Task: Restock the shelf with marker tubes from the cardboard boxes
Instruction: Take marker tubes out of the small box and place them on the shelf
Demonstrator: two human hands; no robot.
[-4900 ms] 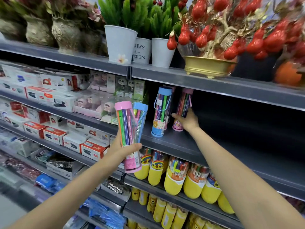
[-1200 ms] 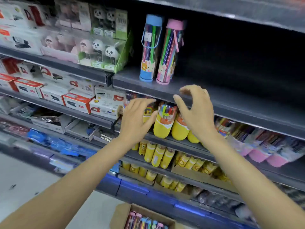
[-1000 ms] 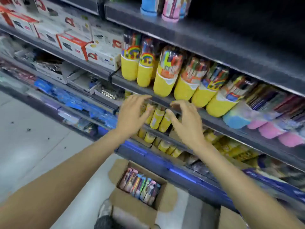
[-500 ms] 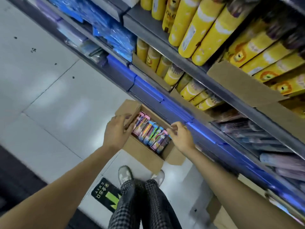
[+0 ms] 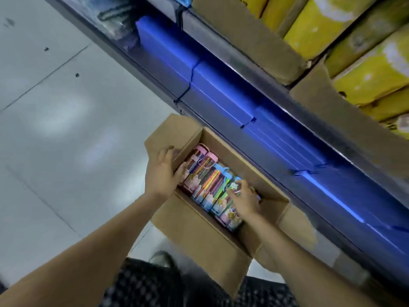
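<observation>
An open cardboard box (image 5: 199, 229) stands on the floor against the shelf base. A row of several marker tubes (image 5: 205, 180) with pink and blue caps lies inside it. My left hand (image 5: 161, 176) is at the left end of the row, fingers spread by the box flap and thumb against the outermost pink-capped tube. My right hand (image 5: 245, 200) is at the right end, its fingers curled over a blue-capped tube. The tubes under my right palm are hidden. The shelf level with the restocked tubes is out of view.
The blue-lit shelf base (image 5: 221, 91) runs diagonally just behind the box. Above it, cardboard trays (image 5: 254, 41) hold yellow tubes (image 5: 321, 25). Grey tiled floor (image 5: 66, 107) lies to the left. My checked trousers (image 5: 143, 284) and a shoe (image 5: 161, 259) are below the box.
My view dropped from the shelves to the floor box. Both empty hands came down and went into the box, and the box now looks closer.
</observation>
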